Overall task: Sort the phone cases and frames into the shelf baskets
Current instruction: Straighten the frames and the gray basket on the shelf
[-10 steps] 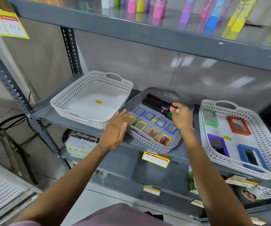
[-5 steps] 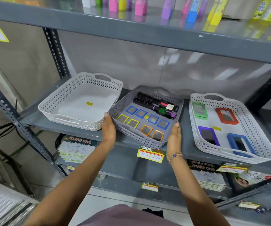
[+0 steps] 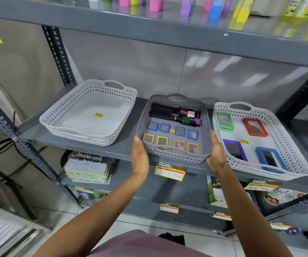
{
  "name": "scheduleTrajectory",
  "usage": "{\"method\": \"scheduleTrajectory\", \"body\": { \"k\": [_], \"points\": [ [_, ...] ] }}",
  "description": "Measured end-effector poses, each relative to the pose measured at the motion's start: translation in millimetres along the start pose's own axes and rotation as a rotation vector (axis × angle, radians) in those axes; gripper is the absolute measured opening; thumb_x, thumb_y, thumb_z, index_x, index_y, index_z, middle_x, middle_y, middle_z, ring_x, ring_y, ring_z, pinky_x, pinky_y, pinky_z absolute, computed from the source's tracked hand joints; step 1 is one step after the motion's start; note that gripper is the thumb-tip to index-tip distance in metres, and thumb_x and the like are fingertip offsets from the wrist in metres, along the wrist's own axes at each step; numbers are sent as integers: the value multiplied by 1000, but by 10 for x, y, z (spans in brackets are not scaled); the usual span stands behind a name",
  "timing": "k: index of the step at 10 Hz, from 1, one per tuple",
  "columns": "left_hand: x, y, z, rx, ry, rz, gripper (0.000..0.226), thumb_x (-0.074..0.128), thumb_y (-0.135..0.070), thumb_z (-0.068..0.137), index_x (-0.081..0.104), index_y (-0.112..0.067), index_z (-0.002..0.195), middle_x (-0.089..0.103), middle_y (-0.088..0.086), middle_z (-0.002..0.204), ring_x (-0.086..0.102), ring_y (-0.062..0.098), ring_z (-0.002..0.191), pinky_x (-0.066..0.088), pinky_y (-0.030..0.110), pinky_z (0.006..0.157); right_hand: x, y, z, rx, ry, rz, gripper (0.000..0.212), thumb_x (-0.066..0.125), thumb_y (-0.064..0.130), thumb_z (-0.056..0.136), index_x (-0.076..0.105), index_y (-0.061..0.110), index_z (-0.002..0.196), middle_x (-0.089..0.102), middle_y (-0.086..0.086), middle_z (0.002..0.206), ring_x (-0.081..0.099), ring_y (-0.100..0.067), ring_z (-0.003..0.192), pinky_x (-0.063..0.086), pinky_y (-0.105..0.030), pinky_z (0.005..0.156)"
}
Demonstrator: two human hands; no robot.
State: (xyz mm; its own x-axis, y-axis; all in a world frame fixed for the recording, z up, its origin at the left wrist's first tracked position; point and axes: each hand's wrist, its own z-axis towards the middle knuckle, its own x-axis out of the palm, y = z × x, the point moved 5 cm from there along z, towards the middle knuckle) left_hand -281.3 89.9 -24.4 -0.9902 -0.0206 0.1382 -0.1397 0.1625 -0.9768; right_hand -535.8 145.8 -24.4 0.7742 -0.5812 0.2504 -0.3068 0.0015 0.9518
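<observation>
Two hands [image 3: 140, 156] gripping grey basket [image 3: 175, 156]

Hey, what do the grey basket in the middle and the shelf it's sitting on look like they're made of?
The grey perforated basket looks like moulded plastic, matte: its walls are a regular punched lattice with a cut-out handle. The grey shelf board looks like painted metal, smooth with a faint sheen, and it sits on slotted angle posts. Both hands, left and right, press against the basket's sides.

Hairbrushes [image 3: 168, 113] lie at the back of the grey tray; a yellow price tag [image 3: 170, 171] hangs below; booklets [image 3: 89, 167] are stacked underneath; coloured bottles [image 3: 155, 3] stand above.
</observation>
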Motion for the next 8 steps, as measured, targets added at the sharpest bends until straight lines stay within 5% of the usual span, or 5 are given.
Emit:
{"method": "scheduleTrajectory", "body": {
  "k": [2, 3, 4, 5, 8],
  "points": [
    [-32, 22, -40, 19, 33, 55, 56, 19, -43, 104, 33, -11, 148, 33, 3, 153, 27, 11, 140, 16, 29, 117, 134, 156, -188, 16, -20, 6, 89, 53, 63, 74, 28, 19, 148, 34, -6, 154, 33, -26, 142, 25, -48, 119],
    [-49, -9, -25, -1, 48, 77, 58, 19, -45, 103, 35, -11, 147, 35, 3, 152, 29, 15, 140, 17, 32, 117, 6, 54, -76, 11, -58, -58, 112, 56, 81, 56, 31, 21, 147, 32, -4, 155, 30, -24, 144, 22, -48, 120],
    [-108, -61, 34, 16, 45, 156, 58, 20, -44, 103, 33, -9, 147, 32, 4, 154, 26, 16, 141, 14, 33, 118, 120, 246, -267, -57, -122, -386, 88, 39, 72, 81, 34, 13, 146, 36, -9, 153, 32, -25, 143, 21, -44, 121],
    [-75, -290, 32, 276, 98, 376, 55, 20, -39, 105, 20, -9, 151, 19, 3, 159, 12, 13, 145, 8, 25, 117, 206, 379, -412, -220, -218, -847, 57, 29, 38, 100, 28, 6, 147, 33, -14, 154, 31, -30, 142, 23, -38, 118],
    [468, -864, -317, 1069, 218, 1027, 68, 33, -34, 103, -1, -1, 151, -8, 14, 159, -13, 22, 146, -7, 33, 119, 632, 640, -936, -652, -356, -1370, 68, 22, 44, 96, 3, 7, 151, 3, -8, 162, 3, -25, 150, 9, -46, 121]
  ]
}}
